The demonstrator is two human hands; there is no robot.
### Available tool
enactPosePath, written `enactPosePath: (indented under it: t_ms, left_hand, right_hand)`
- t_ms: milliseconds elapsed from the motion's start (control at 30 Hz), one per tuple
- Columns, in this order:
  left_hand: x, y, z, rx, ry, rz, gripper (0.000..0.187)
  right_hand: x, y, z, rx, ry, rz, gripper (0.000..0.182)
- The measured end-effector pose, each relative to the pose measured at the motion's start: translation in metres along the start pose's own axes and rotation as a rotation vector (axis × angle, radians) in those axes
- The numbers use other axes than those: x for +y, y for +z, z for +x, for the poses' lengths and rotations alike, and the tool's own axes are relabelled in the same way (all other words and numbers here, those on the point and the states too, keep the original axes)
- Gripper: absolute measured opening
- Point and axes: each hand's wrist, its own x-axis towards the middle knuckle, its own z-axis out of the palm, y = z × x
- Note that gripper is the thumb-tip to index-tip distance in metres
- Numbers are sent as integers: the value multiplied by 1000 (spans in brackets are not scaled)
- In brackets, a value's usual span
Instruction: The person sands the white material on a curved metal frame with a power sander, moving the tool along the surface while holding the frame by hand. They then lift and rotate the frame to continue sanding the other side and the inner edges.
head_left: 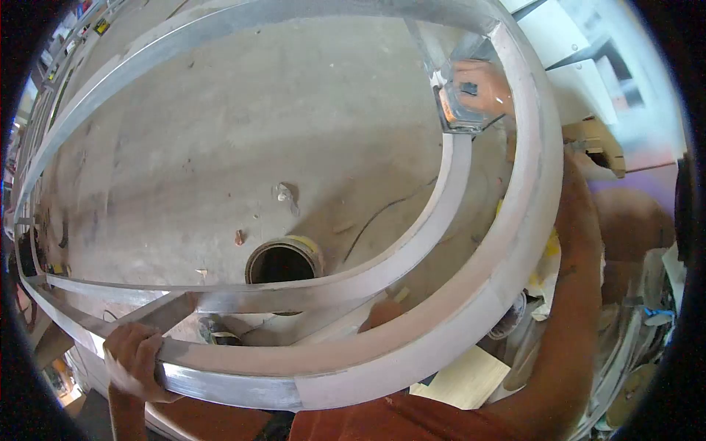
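My right hand [485, 87] is closed over a small electric sander [457, 112], grey and black with an orange patch. The sander rests on the inner curved rail [452, 173] of a metal frame, near its upper right end. My right arm reaches around the outside of the frame's wide outer rail [540, 176], which is coated in dull pinkish-grey filler over part of its curve. At the lower left, my left hand [134, 360] is wrapped around the outer rail, next to a short crossbar [158, 312] joining the two rails. Bare shiny metal shows just right of it.
Below the frame, an open bucket [283, 263] stands on the dusty concrete floor [184, 147]. A dark cable [379, 220] trails across the floor. Yellowish sheet material [467, 378] lies near my body, and a cardboard box [596, 143] and white panels [581, 84] are at the right.
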Motion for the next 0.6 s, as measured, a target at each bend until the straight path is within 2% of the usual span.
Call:
enactPosePath:
  t_ms: [67, 133, 233, 433, 467, 600]
  left_hand:
    - [-3, -2, 0, -13, 14, -10, 67]
    - [-4, -1, -1, -29, 31, -23, 68]
    - [-4, 2, -4, -21, 19, -50, 68]
    - [-1, -3, 3, -7, 45, -22, 68]
    - [-1, -4, 1, -20, 40, 6, 68]
    - [2, -4, 3, -28, 19, 28, 67]
  right_hand:
    - [4, -5, -6, -5, -51, 53, 28]
    - [1, -9, -14, -15, 34, -13, 27]
    - [10, -1, -14, 22, 21, -5, 22]
    - [-9, 10, 9, 65, -30, -17, 18]
    - [-11, 14, 12, 133, -72, -92, 19]
    - [-3, 26, 19, 121, -57, -82, 20]
